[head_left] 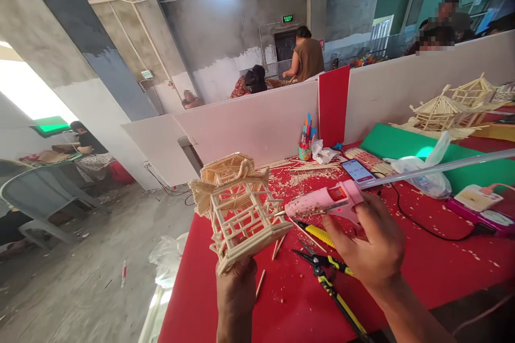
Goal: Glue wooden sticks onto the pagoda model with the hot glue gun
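My left hand (236,283) grips the base of a small pavilion model (237,204) built of pale wooden sticks and holds it tilted above the table's left edge. My right hand (372,246) is wrapped round the handle of a pink hot glue gun (322,203). Its nozzle touches the right side of the model. A long clear glue stick (434,168) juts from the back of the gun toward the right.
On the red table (442,262) lie yellow-handled pliers (333,284), loose sticks, a phone (358,170), a plastic bag (422,171), a green mat (402,142) and finished stick models (450,107). White partitions (257,123) stand behind. Other people sit beyond them and at the left.
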A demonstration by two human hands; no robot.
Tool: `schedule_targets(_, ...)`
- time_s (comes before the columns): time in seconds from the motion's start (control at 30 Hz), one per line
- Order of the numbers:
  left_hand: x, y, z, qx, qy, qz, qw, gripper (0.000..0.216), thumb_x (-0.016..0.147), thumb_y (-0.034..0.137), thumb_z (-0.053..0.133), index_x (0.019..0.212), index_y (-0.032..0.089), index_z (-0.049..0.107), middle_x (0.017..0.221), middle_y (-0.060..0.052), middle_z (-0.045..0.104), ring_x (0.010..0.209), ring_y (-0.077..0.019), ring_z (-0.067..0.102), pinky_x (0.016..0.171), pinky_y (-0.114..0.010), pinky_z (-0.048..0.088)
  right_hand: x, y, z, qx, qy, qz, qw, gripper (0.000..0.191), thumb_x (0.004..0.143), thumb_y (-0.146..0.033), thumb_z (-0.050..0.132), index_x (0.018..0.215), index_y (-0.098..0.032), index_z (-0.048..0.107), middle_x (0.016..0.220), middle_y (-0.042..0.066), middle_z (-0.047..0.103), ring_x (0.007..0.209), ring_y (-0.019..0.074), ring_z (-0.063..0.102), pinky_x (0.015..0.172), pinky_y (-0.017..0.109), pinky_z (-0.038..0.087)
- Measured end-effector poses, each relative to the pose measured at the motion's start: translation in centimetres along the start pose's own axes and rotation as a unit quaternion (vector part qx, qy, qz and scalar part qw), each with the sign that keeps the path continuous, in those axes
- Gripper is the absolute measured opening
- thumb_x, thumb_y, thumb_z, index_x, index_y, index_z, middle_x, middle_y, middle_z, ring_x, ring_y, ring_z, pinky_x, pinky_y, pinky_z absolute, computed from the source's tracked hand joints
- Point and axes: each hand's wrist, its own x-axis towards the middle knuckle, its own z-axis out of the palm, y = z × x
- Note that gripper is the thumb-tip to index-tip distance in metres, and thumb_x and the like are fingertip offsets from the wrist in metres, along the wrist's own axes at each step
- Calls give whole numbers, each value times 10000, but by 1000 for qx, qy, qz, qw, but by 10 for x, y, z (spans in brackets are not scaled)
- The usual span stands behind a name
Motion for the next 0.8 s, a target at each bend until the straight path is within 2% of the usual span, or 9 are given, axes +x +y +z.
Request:
schedule_targets(0.1, -5, -1, 9, -10, -14, -10, 1000, 367, 425, 182, 912, 741, 199, 727, 630, 13, 663, 520, -102, 580, 445, -173, 451, 3, -4, 2, 9, -3, -6, 1000, 446, 746, -182, 723, 1170, -196, 583, 918, 51, 638, 782, 156, 629, 689, 248, 509)
schedule_targets(0.2, -8, -10, 8, -43, -14, -36, 998, 387, 410, 167, 915, 749, 194, 731, 691, -3, 684, 594, -115, 607, 473, -166, 462, 6, -10, 8, 17, -13, -9, 1000, 409, 739, -185, 728, 1123, -203, 588, 928, 49, 627, 804, 160, 624, 693, 252, 508)
schedule_targets(0.27, -8, -18, 3, -63, -2, -48, 997, 392, 414, 163, 913, 759, 189, 728, 704, -7, 687, 598, -116, 606, 444, -155, 436, 8, -14, 11, 27, -23, -11, 999, 376, 740, -177, 722, 1092, -205, 591, 935, 47, 622, 815, 157, 622, 700, 249, 510)
schedule_targets(0.4, -8, -30, 0, -99, 32, -68, 992, 381, 378, 203, 925, 683, 166, 699, 593, 10, 632, 503, -102, 550, 345, -141, 332, 12, -23, 13, 28, -30, -16, 999, 361, 744, -160, 717, 1082, -197, 595, 929, 41, 631, 806, 142, 623, 690, 233, 506)
schedule_targets(0.6, -13, -19, 14, -126, 84, -128, 980, 490, 224, 195, 944, 632, 141, 679, 583, 11, 645, 433, -60, 469, 323, -138, 310, 16, -29, 15, 7, -26, -42, 999, 364, 740, -166, 730, 1080, -197, 601, 928, 41, 646, 810, 145, 639, 673, 232, 506)
schedule_targets(0.8, -12, -19, 12, -115, 72, -125, 983, 466, 251, 206, 944, 610, 140, 654, 552, 21, 606, 442, -56, 436, 336, -149, 306, 16, -32, 19, -13, -32, -64, 997, 363, 742, -157, 714, 1085, -210, 606, 947, 36, 663, 827, 147, 651, 705, 237, 513)
